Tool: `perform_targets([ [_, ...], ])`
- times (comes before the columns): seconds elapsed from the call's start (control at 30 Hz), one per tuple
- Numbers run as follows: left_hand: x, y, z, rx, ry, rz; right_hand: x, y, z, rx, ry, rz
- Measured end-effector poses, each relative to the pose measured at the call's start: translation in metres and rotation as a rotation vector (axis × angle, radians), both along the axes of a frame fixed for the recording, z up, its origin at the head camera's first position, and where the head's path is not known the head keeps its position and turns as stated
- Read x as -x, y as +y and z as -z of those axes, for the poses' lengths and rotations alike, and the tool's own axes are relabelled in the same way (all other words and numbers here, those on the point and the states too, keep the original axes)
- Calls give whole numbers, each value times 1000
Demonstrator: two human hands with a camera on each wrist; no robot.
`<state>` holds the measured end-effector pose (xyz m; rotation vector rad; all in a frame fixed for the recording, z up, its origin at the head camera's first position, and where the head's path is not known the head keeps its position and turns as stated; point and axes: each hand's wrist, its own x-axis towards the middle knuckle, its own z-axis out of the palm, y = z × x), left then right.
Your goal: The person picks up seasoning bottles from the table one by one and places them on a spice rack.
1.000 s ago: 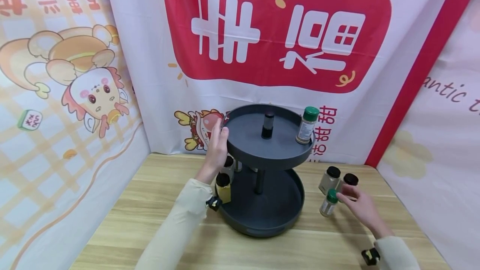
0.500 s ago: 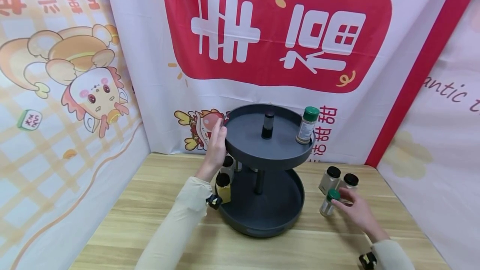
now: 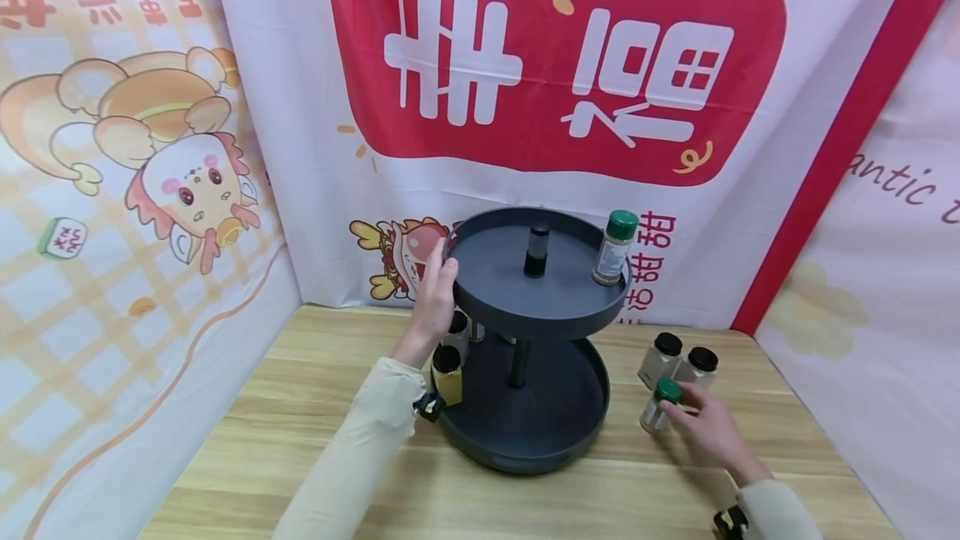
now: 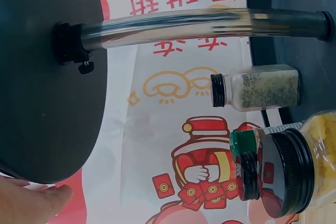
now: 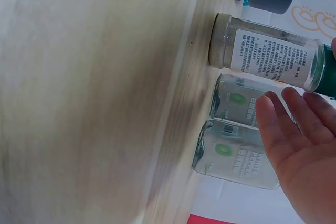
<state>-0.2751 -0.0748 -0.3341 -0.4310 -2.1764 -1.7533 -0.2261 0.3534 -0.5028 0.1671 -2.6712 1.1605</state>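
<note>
My left hand (image 3: pixel 433 298) rests against the left rim of the upper tray of a dark grey two-tier turntable (image 3: pixel 517 319), fingers fairly straight. In the left wrist view, part of this hand (image 4: pixel 31 200) shows beside the tray's edge. My right hand (image 3: pixel 708 423) pinches the green cap of a small spice jar (image 3: pixel 654 417) standing on the table, right of the turntable. The right wrist view shows this jar's white label (image 5: pixel 270 56) and fingers at its cap, the thumb mostly cut off. Two black-capped spice jars (image 3: pixel 660 359) (image 3: pixel 697 367) stand just behind.
A green-capped jar (image 3: pixel 615 248) stands on the upper tray's right side. The lower tray (image 3: pixel 540 432) bears several jars at its left, including a yellow-filled jar (image 3: pixel 447 377) and a herb-filled jar (image 4: pixel 268 87). A printed cloth (image 3: pixel 300 148) hangs behind the wooden table (image 3: pixel 300 440).
My right hand has moved slightly left and closed its thumb and fingers on the green cap. The left hand stays at the upper tray's rim.
</note>
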Motion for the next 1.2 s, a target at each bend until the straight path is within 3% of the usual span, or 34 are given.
perform_targets([
  [0.13, -1, 0, 1, 3, 7, 3, 0, 0, 3, 5, 9, 1],
  [0.17, 4, 0, 6, 3, 17, -2, 0, -1, 4, 3, 10, 0],
  [0.53, 1, 1, 6, 0, 45, 10, 0, -2, 8, 15, 23, -17],
  [1.2, -8, 8, 5, -28, 44, -11, 3, 1, 17, -9, -69, 3],
])
